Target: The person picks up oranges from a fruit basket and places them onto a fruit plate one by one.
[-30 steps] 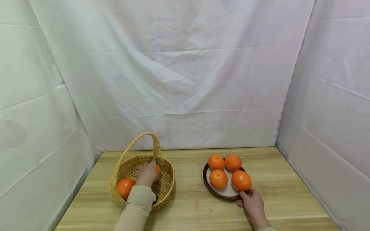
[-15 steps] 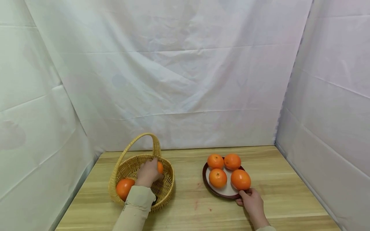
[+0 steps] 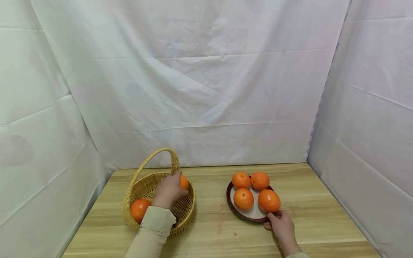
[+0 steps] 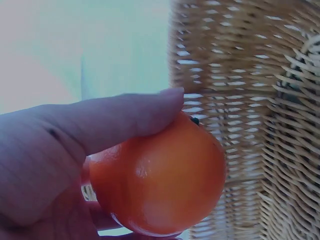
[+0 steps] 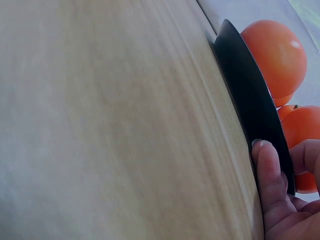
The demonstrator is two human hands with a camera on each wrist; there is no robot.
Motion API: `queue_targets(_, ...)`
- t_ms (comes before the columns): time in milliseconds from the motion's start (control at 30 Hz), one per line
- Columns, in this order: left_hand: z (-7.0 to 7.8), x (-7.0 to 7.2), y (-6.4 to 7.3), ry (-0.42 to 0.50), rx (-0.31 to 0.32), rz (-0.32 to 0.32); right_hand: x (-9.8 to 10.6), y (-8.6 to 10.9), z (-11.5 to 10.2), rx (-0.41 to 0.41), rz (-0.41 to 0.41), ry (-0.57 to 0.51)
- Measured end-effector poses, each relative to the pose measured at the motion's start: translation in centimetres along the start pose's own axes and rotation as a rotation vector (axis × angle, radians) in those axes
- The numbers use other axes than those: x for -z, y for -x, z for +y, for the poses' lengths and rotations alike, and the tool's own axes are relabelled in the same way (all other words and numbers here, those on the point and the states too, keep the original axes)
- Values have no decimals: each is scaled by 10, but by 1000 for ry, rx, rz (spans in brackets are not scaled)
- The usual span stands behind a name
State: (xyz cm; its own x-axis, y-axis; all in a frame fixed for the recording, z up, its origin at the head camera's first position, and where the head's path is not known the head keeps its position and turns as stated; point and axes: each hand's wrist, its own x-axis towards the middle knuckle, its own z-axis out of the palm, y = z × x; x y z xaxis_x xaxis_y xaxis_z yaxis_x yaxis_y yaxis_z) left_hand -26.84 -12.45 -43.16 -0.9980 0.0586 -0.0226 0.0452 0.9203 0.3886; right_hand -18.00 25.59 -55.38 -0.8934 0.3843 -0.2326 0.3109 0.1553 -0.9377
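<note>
An orange (image 4: 165,180) sits in the grasp of my left hand (image 3: 168,190), thumb across its top and fingers curled beneath. In the head view this orange (image 3: 184,182) is at the right inner wall of the wicker basket (image 3: 143,187), near the rim. A second orange (image 3: 139,210) lies in the basket's left side, partly behind my sleeve. My right hand (image 3: 282,229) pinches the near right rim of a dark-rimmed plate (image 3: 238,212), with the thumb above and fingers under the edge in the right wrist view. Several oranges (image 3: 243,199) rest on the plate.
The basket's tall arched handle (image 3: 161,149) rises at its back and left. Part of a dark item (image 3: 174,220) shows in the basket beside my sleeve; its kind is hidden. A wooden table (image 3: 213,229) lies beneath, with white cloth (image 3: 206,89) around its back and sides.
My left hand has lifted the orange from inside the basket up and rightward to near its right rim. The right hand stays on the plate, and the oranges there have not moved.
</note>
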Motion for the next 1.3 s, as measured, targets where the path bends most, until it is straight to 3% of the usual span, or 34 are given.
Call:
queue_targets(367, 26, 0, 9, -12, -65, 76, 0, 1, -1, -4, -1, 2)
queue_targets(867, 47, -12, 18, -38, -135, 145, 0, 1, -1, -7, -6, 10)
queue_targets(1300, 67, -40, 20, -41, -219, 90, 0, -1, 1, -5, 6, 21)
